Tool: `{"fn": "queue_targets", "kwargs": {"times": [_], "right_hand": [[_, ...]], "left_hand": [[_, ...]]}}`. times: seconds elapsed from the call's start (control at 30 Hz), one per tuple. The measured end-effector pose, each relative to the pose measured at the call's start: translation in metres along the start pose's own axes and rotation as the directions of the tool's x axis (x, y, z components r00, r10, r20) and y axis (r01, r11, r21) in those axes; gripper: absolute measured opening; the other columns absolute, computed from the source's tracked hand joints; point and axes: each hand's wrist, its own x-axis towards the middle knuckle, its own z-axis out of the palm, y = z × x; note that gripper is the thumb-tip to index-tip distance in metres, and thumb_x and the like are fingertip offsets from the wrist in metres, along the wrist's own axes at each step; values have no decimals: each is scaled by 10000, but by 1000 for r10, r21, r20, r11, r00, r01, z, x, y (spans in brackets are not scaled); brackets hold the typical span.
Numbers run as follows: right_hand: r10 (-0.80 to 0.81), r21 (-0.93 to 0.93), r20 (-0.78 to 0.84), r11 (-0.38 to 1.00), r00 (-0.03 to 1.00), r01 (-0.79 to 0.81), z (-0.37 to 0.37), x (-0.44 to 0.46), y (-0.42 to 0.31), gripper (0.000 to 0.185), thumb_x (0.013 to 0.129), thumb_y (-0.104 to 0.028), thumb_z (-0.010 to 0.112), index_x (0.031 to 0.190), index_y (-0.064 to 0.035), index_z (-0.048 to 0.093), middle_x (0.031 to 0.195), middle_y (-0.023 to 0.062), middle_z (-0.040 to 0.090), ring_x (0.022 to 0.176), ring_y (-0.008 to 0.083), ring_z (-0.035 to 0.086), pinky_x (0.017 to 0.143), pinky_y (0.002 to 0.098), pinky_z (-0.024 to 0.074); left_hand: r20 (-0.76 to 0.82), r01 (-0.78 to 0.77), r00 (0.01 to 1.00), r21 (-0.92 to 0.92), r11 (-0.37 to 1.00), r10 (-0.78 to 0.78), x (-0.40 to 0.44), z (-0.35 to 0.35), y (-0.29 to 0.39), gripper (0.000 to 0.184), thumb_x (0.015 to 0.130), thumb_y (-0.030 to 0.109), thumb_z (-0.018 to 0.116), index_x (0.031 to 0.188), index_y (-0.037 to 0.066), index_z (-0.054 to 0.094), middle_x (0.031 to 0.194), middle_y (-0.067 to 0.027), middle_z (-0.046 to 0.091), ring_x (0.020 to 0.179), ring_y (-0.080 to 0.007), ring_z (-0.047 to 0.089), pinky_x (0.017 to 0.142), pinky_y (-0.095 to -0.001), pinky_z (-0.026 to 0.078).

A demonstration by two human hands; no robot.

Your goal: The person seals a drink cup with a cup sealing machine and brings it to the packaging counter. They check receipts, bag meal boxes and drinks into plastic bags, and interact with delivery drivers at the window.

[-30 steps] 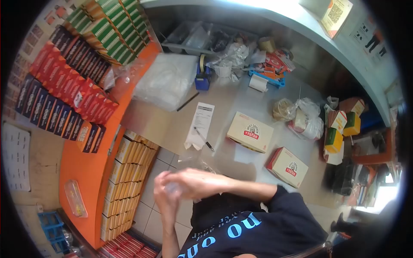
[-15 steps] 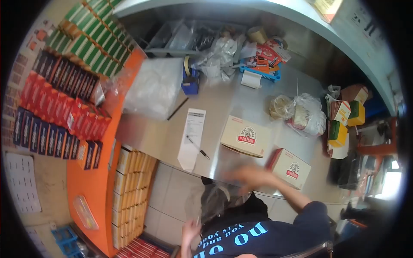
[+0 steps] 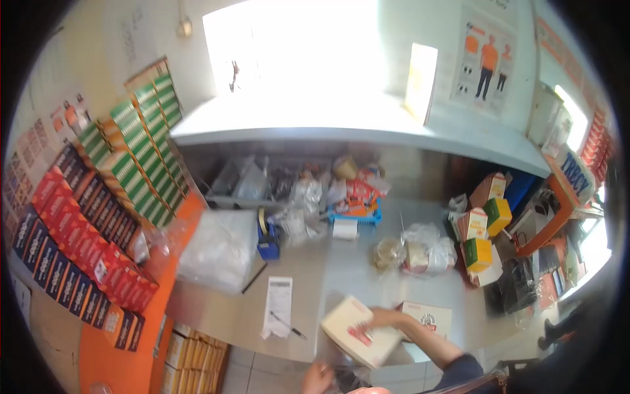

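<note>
My right hand (image 3: 382, 318) grips the cream takeaway box (image 3: 348, 328) from above, over its printed red logo. The box is tilted at the counter's front edge. At the bottom of the view my left hand (image 3: 317, 379) is closed on a clear plastic bag (image 3: 351, 379), mostly cut off by the frame and partly hidden beneath the box. A second cream box (image 3: 430, 320) with a round printed logo sits on the counter just right of my right hand, partly covered by my forearm.
A paper slip (image 3: 278, 302) and a pen (image 3: 289, 326) lie left of the boxes. Behind are a blue tape dispenser (image 3: 267, 243), a blue basket (image 3: 357, 215) of sachets and filled plastic bags (image 3: 426, 249). Stacked boxes (image 3: 92, 256) line the left side.
The view has tilted up toward the window. My right hand has moved onto the left box, which is now tilted and turned. My left hand has stayed low with the plastic bag.
</note>
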Motion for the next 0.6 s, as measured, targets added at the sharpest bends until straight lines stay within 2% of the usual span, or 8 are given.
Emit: {"fn": "queue_targets", "kwargs": {"times": [0.1,0.17,0.23,0.3,0.37,0.4,0.5,0.6], "right_hand": [[-244,-62,201,963,949,261,54,-34,29,712,610,-361,815,1147,12,532,1059,99,607,972,161,564,858,298,454],[-91,-99,393,985,915,140,104,-48,13,716,613,-344,818,1157,15,525,1055,93,608,956,166,566,850,301,457],[-185,-26,414,976,891,215,137,-45,14,745,590,-352,833,1160,15,525,1044,95,612,941,169,570,841,305,461],[-146,40,319,989,936,141,152,-43,5,735,595,-352,833,1152,17,526,1006,87,625,906,151,581,806,296,476],[-111,66,340,993,934,94,171,-39,-4,677,616,-323,826,1127,10,533,961,73,636,855,130,589,758,280,489],[-235,19,382,969,894,246,181,-39,-15,635,636,-301,813,1119,3,535,944,65,638,839,127,591,747,274,491],[-353,-77,470,897,809,436,206,-15,-31,563,680,-281,782,1114,-19,538,939,50,627,859,126,586,750,267,488],[-417,69,190,909,889,412,215,24,-33,536,732,-361,726,1120,-43,536,948,39,610,884,143,580,762,286,483]], "left_hand": [[-82,-124,989,-4,992,123,-6,-51,26,314,834,191,520,1104,30,512,826,-166,599,754,-294,597,670,-394,479],[-121,-170,979,-25,985,166,-31,-78,46,334,837,183,490,1144,52,492,900,-241,587,833,-409,570,697,-473,461],[-171,-200,967,-44,979,190,-64,-110,62,345,838,179,474,1164,63,482,937,-279,581,873,-466,556,711,-513,451],[-72,-321,947,-210,924,313,-95,-152,78,279,828,153,543,1074,24,564,758,-95,623,653,-135,603,614,-303,496],[-163,-262,959,-191,946,233,-123,-181,86,279,822,135,542,1081,37,578,748,-100,629,659,-113,599,601,-292,493],[-248,-210,955,-189,959,160,-133,-190,93,284,817,117,541,1088,49,592,738,-104,635,665,-91,595,589,-281,490],[-115,-277,953,52,960,281,-150,-207,123,274,804,101,551,1069,80,616,684,-109,633,656,-103,622,590,-266,498],[-86,-303,943,171,937,321,-193,-208,125,276,783,85,572,1049,111,639,612,-91,613,601,-141,623,572,-281,501]]}}
